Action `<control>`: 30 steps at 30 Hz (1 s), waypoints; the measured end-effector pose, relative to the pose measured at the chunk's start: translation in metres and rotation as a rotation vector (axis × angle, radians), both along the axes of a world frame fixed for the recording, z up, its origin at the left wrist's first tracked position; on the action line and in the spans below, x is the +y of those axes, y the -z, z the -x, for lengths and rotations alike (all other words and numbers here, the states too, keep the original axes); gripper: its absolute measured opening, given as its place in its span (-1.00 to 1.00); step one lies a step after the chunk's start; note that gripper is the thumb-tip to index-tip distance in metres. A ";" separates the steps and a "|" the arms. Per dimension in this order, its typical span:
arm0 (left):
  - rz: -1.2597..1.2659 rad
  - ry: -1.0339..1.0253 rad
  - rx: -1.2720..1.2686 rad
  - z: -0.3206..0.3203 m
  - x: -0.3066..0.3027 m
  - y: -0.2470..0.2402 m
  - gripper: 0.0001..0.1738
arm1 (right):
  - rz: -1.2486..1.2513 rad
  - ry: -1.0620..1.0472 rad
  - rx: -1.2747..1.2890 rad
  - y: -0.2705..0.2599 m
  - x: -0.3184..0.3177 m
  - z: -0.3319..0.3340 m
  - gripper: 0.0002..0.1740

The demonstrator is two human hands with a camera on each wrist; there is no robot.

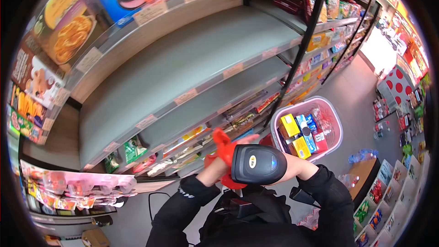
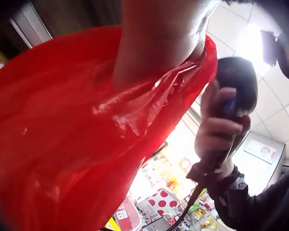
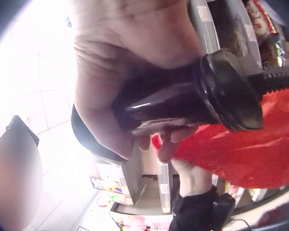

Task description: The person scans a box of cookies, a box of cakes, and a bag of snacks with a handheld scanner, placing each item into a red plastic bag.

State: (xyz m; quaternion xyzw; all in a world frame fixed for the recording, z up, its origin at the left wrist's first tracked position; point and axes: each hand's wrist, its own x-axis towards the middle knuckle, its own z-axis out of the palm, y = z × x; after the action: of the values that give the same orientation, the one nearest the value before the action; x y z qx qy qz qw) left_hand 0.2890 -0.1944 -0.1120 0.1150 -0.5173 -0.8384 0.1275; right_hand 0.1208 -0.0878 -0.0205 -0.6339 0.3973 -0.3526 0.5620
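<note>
My right hand (image 2: 216, 126) grips a black handheld barcode scanner (image 1: 258, 164) by its handle, with the fingers and thumb wrapped round it. In the right wrist view a ribbed cable (image 3: 279, 81) runs from the handle's end. A thin red plastic bag (image 2: 62, 125) hangs about my left wrist and hand. The straight fingers of the left hand (image 1: 247, 139) show past the bag in the head view, just beyond the scanner. Most of that hand is hidden by the bag and the scanner.
Shelves (image 1: 192, 50) with price tags curve across the front, and snack packets stand on the lower ones. A pink basket (image 1: 339, 130) of boxed goods is on the floor to the right. White bins (image 1: 386, 208) of packets line the lower right.
</note>
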 end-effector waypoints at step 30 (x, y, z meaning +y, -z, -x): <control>-0.218 -0.093 -0.029 -0.015 -0.015 0.016 -0.66 | -0.068 0.059 0.042 0.018 -0.004 -0.044 -0.47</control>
State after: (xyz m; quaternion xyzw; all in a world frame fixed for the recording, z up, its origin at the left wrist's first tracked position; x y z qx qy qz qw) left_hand 0.3044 -0.2097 -0.1279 0.1640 -0.4190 -0.8812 0.1454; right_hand 0.1653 -0.0917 -0.0383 -0.6099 0.4391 -0.3420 0.5641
